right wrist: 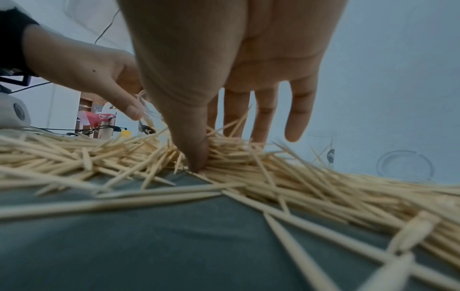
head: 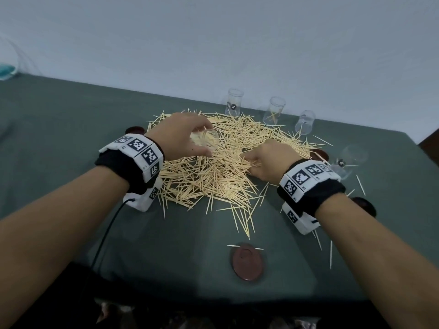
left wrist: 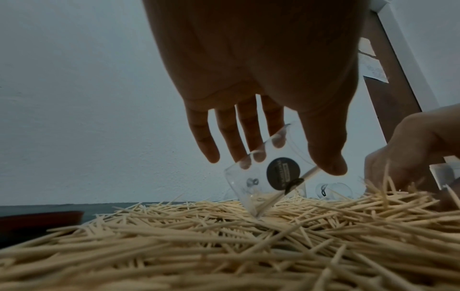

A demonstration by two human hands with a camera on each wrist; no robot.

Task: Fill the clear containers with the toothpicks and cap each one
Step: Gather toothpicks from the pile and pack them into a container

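Observation:
A wide pile of toothpicks covers the green table. My left hand grips a clear container between thumb and fingers, tilted, its lower edge on the pile. The left wrist view shows this container with a black round label and a few toothpicks inside, held by my left hand. My right hand is at the pile's right side. In the right wrist view my right hand digs thumb and fingers into the toothpicks and pinches a clump.
Three clear containers stand at the back: one, another, a third. Another container sits at the right. Brown caps lie at the front, left and right. Stray toothpicks lie at the front right.

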